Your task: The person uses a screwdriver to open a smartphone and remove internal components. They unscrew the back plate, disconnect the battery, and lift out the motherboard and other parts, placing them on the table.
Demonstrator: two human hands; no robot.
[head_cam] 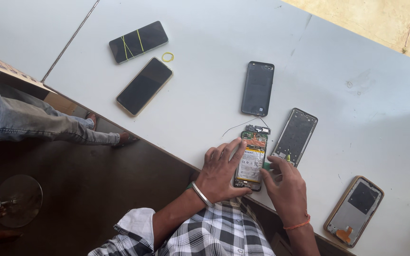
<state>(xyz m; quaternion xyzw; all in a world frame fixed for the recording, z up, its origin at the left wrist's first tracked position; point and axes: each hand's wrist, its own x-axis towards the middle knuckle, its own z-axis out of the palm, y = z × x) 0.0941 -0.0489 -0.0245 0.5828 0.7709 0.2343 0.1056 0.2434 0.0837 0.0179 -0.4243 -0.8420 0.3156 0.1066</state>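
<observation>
Nearest to me, my left hand point(221, 170) lies flat, fingers spread, pinning the opened phone point(252, 159) by its left side at the counter's point(357, 85) near edge. Its back is off, with the battery and a green board showing. On the other side, my right hand point(283, 182) is loosely curled, fingertips pinching a small green tool point(266, 165) against the phone's right edge. I judge this to be prying work, so the left palm should press steadily while the right works the tool shallowly, away from the battery.

Scanning left to right across the counter: a dark phone bound with yellow bands point(138, 41) and a gold-rimmed phone point(144, 86) lie toward the far left corner, with a loose yellow band point(167, 57) beside them. A grey back cover point(258, 88) lies beyond the open phone, a bare frame point(294, 136) just right of it, and another frame with an orange rim point(354, 210) near the right edge. Open room lies far right. Close to my elbows, the near edge leaves little slack.
</observation>
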